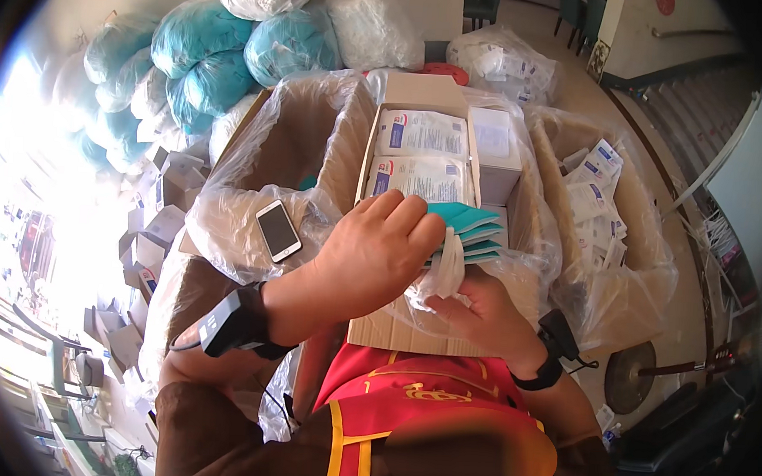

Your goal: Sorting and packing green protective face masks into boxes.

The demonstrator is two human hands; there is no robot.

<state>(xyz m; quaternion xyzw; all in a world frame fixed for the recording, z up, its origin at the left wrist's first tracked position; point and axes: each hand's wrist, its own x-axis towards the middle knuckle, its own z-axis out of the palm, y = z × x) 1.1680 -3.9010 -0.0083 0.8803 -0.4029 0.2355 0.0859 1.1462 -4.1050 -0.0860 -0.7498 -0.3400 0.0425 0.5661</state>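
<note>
A small stack of folded teal pieces (470,229) is held in front of me, their edges fanned toward the right. White soft strands or film (445,272) hang from its near side; I cannot tell which. My left hand (385,238) is closed at the stack's left side, the fingertips hidden behind the knuckles. Below the stack, my right hand (491,313) is closed with its thumb beside the white material, its fingers partly hidden behind it. Just beyond the hands, an open cardboard box (425,91) holds white printed packets (424,136).
A phone (278,230) lies on plastic film to the left. A film-lined carton (318,121) stands beyond it; another carton (649,281) on the right holds loose packets (596,177). A small white box (492,138) adjoins the packet box. Stuffed teal bags (203,39) pile up behind.
</note>
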